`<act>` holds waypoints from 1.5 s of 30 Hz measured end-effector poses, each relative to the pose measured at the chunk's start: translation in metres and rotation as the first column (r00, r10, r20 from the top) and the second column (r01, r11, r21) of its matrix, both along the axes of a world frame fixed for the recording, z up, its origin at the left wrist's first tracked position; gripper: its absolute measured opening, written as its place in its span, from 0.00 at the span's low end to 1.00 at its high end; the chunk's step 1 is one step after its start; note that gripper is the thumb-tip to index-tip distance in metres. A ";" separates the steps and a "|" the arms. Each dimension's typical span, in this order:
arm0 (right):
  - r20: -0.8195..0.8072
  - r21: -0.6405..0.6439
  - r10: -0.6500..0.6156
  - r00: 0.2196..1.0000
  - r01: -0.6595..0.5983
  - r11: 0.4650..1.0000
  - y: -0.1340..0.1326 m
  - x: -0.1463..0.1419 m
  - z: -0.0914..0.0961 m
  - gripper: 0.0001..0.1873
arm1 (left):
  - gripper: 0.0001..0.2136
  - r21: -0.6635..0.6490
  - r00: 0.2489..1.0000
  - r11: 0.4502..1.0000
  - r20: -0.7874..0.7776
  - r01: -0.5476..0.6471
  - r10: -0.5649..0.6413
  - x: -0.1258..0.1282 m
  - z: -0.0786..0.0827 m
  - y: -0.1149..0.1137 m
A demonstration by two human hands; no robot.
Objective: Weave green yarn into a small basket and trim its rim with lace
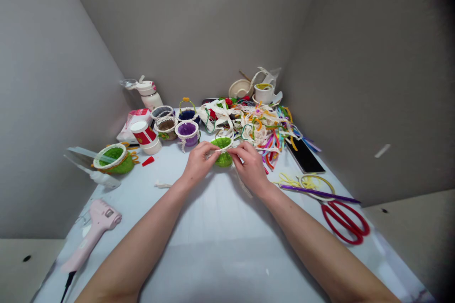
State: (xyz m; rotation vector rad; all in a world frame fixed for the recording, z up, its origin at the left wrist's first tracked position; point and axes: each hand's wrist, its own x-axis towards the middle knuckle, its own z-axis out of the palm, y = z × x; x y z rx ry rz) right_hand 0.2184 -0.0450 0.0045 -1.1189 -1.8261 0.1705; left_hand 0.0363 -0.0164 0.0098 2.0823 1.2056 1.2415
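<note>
Between my two hands, near the table's middle, is a small green basket with a white trim round its rim. My left hand pinches the front left of the rim, its thumb and fingers pressed together on the trim. From the other side my right hand is closed in a pinch on the white trim at the front right. A loose pale strip hangs below the right hand onto the table. The fingertips partly hide the rim.
A pink glue gun lies at left, near another green basket. Behind stand a purple basket and a red-and-white tub. Tangled lace and pipe cleaners fill the back. Red-handled scissors and a phone lie right.
</note>
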 end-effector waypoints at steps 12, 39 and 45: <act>0.025 0.018 -0.026 0.999 0.026 1.000 -0.002 -0.003 0.001 0.09 | 0.03 0.043 0.999 0.999 -0.051 0.003 -0.001 0.002 -0.001 -0.001; 0.392 -0.274 0.088 0.916 0.025 0.961 0.025 0.006 0.039 0.08 | 0.07 0.169 0.985 0.984 -0.170 0.061 -0.032 0.009 -0.016 -0.017; 0.242 -0.344 0.112 0.964 -0.023 0.939 0.038 -0.006 0.043 0.08 | 0.06 0.171 0.984 0.981 -0.167 0.090 -0.061 0.008 -0.017 -0.019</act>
